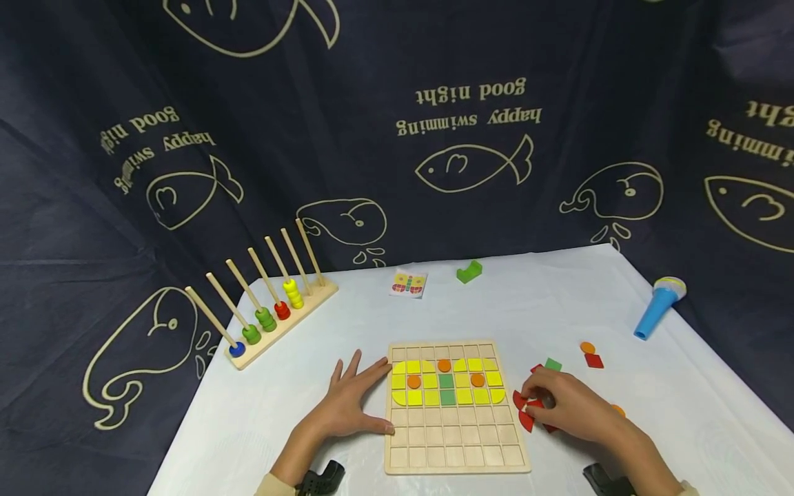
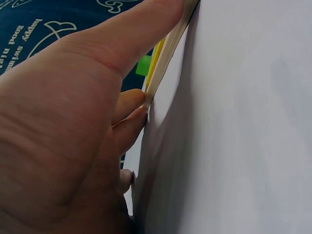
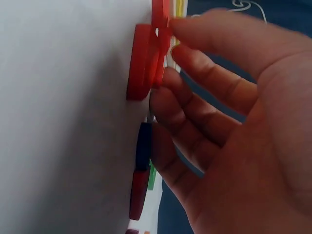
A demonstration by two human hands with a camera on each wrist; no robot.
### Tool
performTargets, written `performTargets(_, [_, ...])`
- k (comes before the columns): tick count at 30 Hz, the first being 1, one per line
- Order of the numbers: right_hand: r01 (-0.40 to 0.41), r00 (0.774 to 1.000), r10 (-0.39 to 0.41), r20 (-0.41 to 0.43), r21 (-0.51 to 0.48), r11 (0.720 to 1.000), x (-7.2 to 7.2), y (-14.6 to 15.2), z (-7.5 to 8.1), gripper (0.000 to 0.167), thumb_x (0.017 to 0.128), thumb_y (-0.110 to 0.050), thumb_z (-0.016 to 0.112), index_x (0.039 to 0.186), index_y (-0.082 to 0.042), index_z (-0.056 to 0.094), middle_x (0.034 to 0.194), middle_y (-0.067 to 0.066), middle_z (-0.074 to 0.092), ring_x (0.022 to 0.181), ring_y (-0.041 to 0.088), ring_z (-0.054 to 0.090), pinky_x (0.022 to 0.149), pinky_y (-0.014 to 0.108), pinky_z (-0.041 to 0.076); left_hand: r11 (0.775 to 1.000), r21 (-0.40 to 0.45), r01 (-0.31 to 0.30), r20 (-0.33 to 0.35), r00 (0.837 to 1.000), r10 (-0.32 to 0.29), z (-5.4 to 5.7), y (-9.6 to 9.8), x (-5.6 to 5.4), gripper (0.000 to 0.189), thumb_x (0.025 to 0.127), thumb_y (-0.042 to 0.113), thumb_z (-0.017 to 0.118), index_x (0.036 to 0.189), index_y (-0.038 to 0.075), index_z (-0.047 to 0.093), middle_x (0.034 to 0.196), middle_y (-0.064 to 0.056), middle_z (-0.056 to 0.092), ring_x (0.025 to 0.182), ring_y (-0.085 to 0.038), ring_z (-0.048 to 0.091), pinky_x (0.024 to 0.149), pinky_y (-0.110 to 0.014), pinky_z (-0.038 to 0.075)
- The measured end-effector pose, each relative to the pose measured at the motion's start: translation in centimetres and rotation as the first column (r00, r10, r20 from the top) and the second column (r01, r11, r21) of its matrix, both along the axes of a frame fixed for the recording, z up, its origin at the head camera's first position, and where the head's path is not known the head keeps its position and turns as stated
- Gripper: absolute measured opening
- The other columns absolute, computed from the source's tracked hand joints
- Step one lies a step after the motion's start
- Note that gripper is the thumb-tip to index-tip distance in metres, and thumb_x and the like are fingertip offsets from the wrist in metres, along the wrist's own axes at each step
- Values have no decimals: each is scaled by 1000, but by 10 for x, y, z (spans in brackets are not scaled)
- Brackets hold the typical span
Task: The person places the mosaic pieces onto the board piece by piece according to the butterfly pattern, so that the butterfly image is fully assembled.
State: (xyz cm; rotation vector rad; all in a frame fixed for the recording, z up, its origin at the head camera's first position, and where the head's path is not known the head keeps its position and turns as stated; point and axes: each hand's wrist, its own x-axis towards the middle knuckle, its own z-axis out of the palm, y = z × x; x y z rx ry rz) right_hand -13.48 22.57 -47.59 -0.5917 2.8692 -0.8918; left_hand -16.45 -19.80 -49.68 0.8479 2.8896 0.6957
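A square wooden grid board (image 1: 455, 437) lies on the table, its upper rows filled with yellow, orange and green tiles. My left hand (image 1: 349, 406) rests along the board's left edge, thumb and fingers spread and touching its rim. In the left wrist view the thumb reaches the board's edge (image 2: 168, 53). Right of the board, my right hand (image 1: 567, 403) is bent over red quarter-circle tiles (image 1: 526, 421). The right wrist view has thumb and index fingertips at a red tile (image 3: 161, 14); whether they pinch it is unclear. Another red tile (image 3: 140, 61) lies beside it.
A red square tile (image 1: 593, 361) and an orange disc (image 1: 587, 348) lie farther right, a green tile (image 1: 554, 364) behind the right hand. A pattern card (image 1: 408, 284), green block (image 1: 469, 271), peg stand (image 1: 285, 324) and blue toy microphone (image 1: 657, 310) stand around.
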Motion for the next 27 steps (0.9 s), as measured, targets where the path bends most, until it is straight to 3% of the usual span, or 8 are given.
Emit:
performTargets(8, [76, 996, -78, 34, 43, 996, 1, 7, 0, 18, 80, -29, 78, 95, -26, 69, 86, -16, 56, 81, 9, 50, 72, 27, 49, 1000, -17, 24, 22, 999, -24, 2, -1, -1, 116, 55, 78, 72, 150, 24, 36, 155, 6, 28, 143, -40, 1, 107, -66, -5])
performTargets(16, [55, 994, -62, 96, 70, 996, 2, 5, 2, 26, 76, -33, 81, 98, -25, 69, 84, -13, 55, 80, 11, 49, 69, 26, 48, 1000, -6, 5, 49, 999, -4, 3, 4, 5, 116, 55, 76, 73, 150, 21, 36, 155, 3, 28, 143, -41, -1, 106, -65, -7])
performTargets(22, [31, 999, -32, 27, 59, 998, -1, 1, 0, 26, 81, -24, 77, 105, -25, 69, 83, -15, 52, 79, 7, 49, 69, 24, 47, 1000, -9, -3, 59, 998, 4, 5, 6, 5, 116, 55, 75, 74, 150, 21, 36, 155, 2, 28, 143, -40, -1, 107, -64, -8])
performTargets(27, [26, 999, -24, -26, 83, 996, -3, -4, 1, 21, 77, -22, 79, 96, -26, 69, 81, -13, 51, 77, 7, 48, 67, 24, 45, 1000, -12, -7, 60, 998, 7, 4, 6, 5, 115, 55, 75, 74, 150, 21, 36, 155, 3, 28, 143, -39, -1, 108, -63, -8])
